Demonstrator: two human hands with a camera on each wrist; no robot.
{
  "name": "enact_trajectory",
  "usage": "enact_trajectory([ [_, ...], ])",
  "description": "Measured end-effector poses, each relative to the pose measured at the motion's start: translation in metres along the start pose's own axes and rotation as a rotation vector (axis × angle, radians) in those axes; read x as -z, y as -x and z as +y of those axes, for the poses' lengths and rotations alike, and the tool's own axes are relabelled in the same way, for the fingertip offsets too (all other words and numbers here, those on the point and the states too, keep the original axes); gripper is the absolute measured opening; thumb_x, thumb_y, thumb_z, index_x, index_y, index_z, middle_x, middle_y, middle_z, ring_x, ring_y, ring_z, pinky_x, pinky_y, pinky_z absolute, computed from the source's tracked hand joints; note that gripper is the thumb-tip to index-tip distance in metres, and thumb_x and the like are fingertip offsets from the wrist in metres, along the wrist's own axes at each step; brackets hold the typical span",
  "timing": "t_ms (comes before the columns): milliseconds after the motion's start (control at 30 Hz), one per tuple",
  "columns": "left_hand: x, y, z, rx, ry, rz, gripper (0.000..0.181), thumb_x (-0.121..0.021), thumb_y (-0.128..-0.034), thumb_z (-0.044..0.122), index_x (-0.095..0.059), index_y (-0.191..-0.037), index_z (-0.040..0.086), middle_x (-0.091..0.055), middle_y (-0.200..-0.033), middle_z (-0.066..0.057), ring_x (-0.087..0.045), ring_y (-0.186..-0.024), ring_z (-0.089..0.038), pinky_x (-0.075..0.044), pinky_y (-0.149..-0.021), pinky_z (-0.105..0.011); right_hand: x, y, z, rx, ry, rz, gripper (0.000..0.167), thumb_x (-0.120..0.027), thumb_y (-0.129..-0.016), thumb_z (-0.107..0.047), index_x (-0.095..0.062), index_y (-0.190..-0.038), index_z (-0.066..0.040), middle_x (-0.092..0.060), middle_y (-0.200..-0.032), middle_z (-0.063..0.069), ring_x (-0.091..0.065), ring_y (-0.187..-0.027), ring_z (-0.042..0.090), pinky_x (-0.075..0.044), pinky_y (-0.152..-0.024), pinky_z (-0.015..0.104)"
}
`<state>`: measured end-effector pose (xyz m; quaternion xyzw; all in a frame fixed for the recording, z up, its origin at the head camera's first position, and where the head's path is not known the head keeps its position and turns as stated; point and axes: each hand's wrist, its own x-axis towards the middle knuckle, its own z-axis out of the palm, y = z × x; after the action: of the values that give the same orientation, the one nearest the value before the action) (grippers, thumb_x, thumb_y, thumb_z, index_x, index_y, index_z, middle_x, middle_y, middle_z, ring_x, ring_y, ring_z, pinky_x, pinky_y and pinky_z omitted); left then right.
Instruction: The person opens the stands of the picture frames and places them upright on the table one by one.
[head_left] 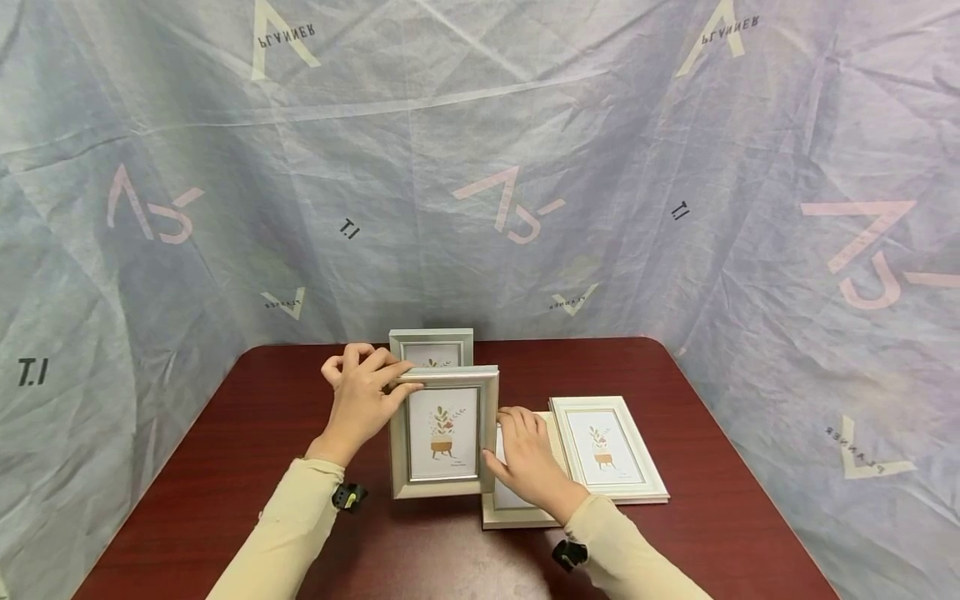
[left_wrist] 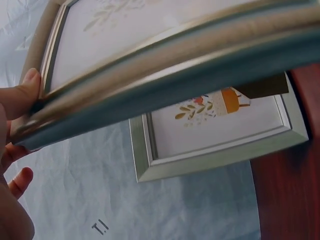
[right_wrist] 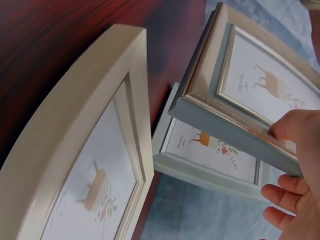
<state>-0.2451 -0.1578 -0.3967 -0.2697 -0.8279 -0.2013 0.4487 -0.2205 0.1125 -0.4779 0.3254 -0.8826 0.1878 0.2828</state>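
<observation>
A champagne-coloured picture frame (head_left: pixel 444 490) with a potted-plant print is held upright, its front towards me. My left hand (head_left: pixel 358 404) pinches its upper left corner, thumb on the front. At its right edge my right hand (head_left: pixel 531 462) grips it, with the thumb (right_wrist: pixel 287 126) on the front and the other fingers behind. Beyond it a silvery-green picture frame (head_left: pixel 432 335) stands upright, partly hidden by the held one. Below my right hand is a cream picture frame (head_left: pixel 521 521), its print mostly covered by that hand.
To the right a white picture frame (head_left: pixel 651 479) with the same print sits beside the cream one. All rest on a dark red table (head_left: pixel 300 533) with rounded far corners. A grey printed cloth (head_left: pixel 420 208) hangs behind and along both sides.
</observation>
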Motion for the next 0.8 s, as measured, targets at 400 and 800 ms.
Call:
enact_trajectory([
  [400,0.005,0.013,-0.018,0.141,-0.014,-0.048,0.031,-0.089,-0.0699,0.020,-0.080,-0.096,0.008,-0.064,-0.091,-0.004,-0.044,-0.099,-0.036,-0.017,-0.083,-0.062,-0.020,-0.014,-0.014,-0.041,-0.007,-0.064,0.051,-0.072,-0.086,-0.024,-0.052,-0.120,0.007,-0.053,-0.120,0.019,-0.045,-0.114,0.035,-0.034,-0.093,0.053],
  [800,0.015,0.025,-0.033,0.261,0.006,-0.039,0.030,-0.086,-0.0703,0.015,-0.079,-0.098,0.007,-0.065,-0.092,-0.007,-0.042,-0.099,-0.037,-0.013,-0.087,-0.064,-0.043,-0.026,-0.030,-0.050,0.037,-0.116,0.051,-0.073,-0.089,-0.029,-0.052,-0.123,0.003,-0.054,-0.122,0.016,-0.045,-0.115,0.031,-0.035,-0.093,0.048],
])
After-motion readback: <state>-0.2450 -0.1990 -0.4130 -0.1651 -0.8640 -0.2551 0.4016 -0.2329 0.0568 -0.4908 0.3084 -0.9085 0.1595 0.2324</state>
